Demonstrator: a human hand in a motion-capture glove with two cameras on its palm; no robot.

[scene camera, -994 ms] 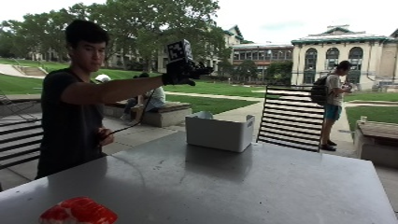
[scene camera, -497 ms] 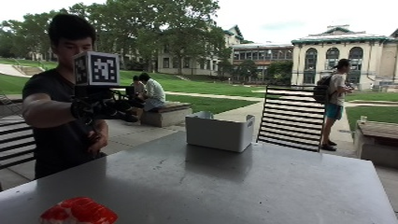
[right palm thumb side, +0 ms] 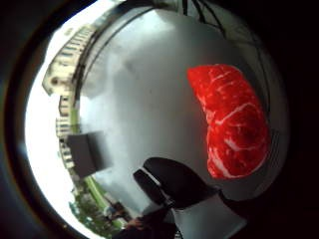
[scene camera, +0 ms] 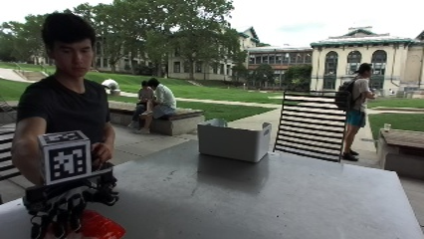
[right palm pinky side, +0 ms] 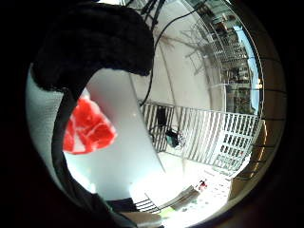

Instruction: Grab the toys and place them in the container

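I am reaching my hand [scene camera: 59, 211], fingers spread and seemingly holding nothing, over the toy [right palm thumb side: 232, 127] on the table [scene camera: 265, 199], needing to grip it, then carry it to the container [scene camera: 233, 141].
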